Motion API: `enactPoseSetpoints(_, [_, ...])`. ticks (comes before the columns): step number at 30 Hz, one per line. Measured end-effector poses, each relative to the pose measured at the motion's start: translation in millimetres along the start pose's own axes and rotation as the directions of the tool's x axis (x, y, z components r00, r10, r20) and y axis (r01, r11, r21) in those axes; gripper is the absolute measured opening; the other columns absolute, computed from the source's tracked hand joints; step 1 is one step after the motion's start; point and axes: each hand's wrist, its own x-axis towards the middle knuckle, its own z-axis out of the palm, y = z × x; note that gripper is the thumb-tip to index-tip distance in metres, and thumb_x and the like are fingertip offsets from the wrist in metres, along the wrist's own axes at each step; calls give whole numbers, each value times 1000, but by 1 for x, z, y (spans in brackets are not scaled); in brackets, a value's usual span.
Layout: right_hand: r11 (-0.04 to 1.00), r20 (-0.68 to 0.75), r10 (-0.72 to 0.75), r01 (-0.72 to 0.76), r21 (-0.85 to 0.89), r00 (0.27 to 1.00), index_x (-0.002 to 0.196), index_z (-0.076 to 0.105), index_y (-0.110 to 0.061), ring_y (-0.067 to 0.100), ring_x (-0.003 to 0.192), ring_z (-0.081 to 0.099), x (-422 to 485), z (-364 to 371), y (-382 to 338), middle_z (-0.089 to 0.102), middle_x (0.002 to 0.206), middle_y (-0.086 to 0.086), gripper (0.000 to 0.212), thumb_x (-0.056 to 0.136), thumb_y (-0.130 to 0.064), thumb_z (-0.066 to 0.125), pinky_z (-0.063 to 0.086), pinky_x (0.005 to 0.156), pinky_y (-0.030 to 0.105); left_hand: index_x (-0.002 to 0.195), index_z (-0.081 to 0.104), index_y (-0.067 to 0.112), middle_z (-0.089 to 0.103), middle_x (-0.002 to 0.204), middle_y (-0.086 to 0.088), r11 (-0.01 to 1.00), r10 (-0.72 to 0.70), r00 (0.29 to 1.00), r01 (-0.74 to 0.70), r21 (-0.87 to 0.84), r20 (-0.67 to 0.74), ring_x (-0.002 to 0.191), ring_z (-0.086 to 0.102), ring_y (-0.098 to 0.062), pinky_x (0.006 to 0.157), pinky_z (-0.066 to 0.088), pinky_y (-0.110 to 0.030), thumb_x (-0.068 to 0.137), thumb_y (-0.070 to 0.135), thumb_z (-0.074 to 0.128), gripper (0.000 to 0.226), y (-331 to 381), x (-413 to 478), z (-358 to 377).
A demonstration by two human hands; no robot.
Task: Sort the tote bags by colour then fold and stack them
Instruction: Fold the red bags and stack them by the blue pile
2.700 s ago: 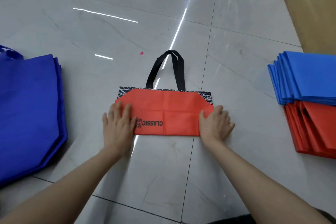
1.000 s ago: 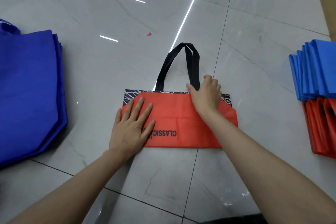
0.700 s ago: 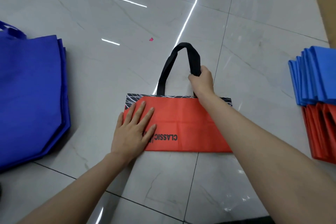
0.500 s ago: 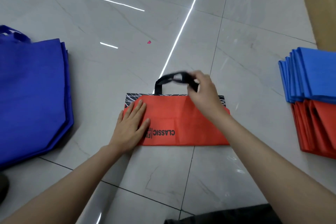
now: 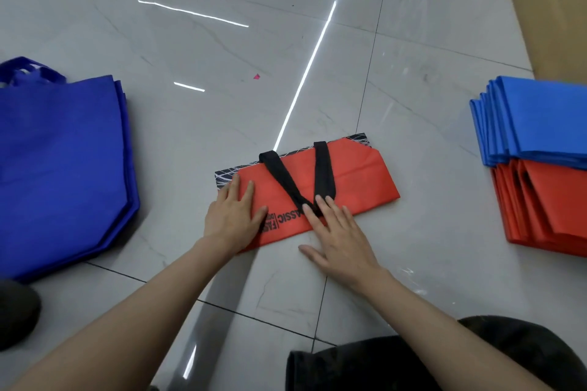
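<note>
- Head view: the red tote bag (image 5: pixel 349 181) is seen folded into a long flat band on the tiled floor (image 5: pixel 222 105), about the middle of the picture, with its right end turned a little away.
- Its black handles (image 5: pixel 324 168) are laid back over the red cloth, and the two straps meet in a V close to the near edge.
- A black-and-white patterned rim (image 5: pixel 228 174) is shown along the far edge, and black lettering (image 5: pixel 287 217), partly covered, is printed by the near edge between the two hands.
- The left hand (image 5: pixel 233 219) is laid flat on the bag's left end. Its fingers (image 5: pixel 247 190) are held straight and point away, the thumb is stretched toward the lettering, and nothing is gripped.
- The right hand (image 5: pixel 341 241) is spread flat, with its fingertips (image 5: pixel 324 206) set on the point of the V. Palm and thumb are rested on the floor just before the near edge, and nothing is gripped.
- The right half of the bag is left uncovered beyond the fingers.
- A pile of unfolded dark blue tote bags (image 5: pixel 63 162) is seen well apart at the left.
- At the right, folded blue bags (image 5: pixel 546 124) are stacked on folded red bags (image 5: pixel 549 206).
- A small pink scrap (image 5: pixel 256 76) is seen on the floor beyond the bag, and cardboard (image 5: pixel 556 9) at the upper right corner.
- Dark cloth (image 5: pixel 381 365) is seen at the bottom edge, and a dark rounded thing (image 5: pixel 16 311) at the left edge cannot be identified.
</note>
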Motion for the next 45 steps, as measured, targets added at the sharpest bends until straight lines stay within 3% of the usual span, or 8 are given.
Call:
enactPoseSetpoints(10, [997,85,-4,-3,81,996,142,42,-20,37,140,27,1,-1,7,35,148,20,82,88,-73,12,30,112,43,93,53,10,55,90,-10,998,-38,972,26,-51,-233,75,57,-37,60,41,-37,96,22,38,20,-22,-28,-8])
enactPoseSetpoints(14, [973,191,-134,93,210,972,150,19,-31,19,144,-18,-2,-9,29,-6,159,4,95,71,-84,17,-1,113,27,132,51,17,61,108,-11,978,209,966,-208,24,-155,94,58,-36,74,42,-40,85,-3,51,52,-69,-3,-20])
enactPoseSetpoints(17, [965,93,-169,145,219,981,145,36,-26,21,145,-10,-3,0,35,7,159,8,95,73,-87,23,8,115,35,142,38,30,53,128,-13,914,404,914,-402,46,-32,108,54,-34,86,42,-42,87,19,62,60,-80,12,-21])
enactPoseSetpoints(24, [917,36,-76,55,396,996,117,55,-20,4,143,-3,2,-5,31,20,154,-13,69,84,-72,23,-7,115,46,146,16,33,12,155,7,777,617,777,-626,63,125,143,20,-23,110,22,-39,67,20,5,81,-50,21,-11])
enactPoseSetpoints(29, [977,-86,-186,194,93,979,121,55,-18,26,139,29,-2,-7,43,43,146,3,53,74,-15,31,20,111,52,146,20,35,26,153,6,755,638,755,-652,68,154,140,28,-22,109,23,-34,87,42,30,60,-55,21,-4])
enactPoseSetpoints(37, [967,41,-106,93,239,994,144,34,-27,20,140,29,-17,-11,64,32,152,-4,56,89,-24,30,25,114,44,133,50,30,48,137,4,833,513,858,-504,-228,-20,128,40,-19,105,25,-26,82,45,27,58,-37,12,8])
enactPoseSetpoints(41, [948,-28,-56,62,311,998,148,18,-36,20,143,20,-4,-13,69,20,156,-4,73,89,-16,57,24,114,46,127,57,27,51,124,10,778,557,830,-535,-330,-34,116,42,-7,98,19,-6,84,44,27,55,-40,22,-3])
enactPoseSetpoints(45, [962,27,-197,188,197,980,148,4,-39,13,144,-5,24,-36,65,-1,155,-16,72,89,-13,38,2,117,38,128,55,36,54,124,11,732,678,734,-668,-134,46,115,39,-5,102,25,-22,89,67,20,61,-47,27,-12])
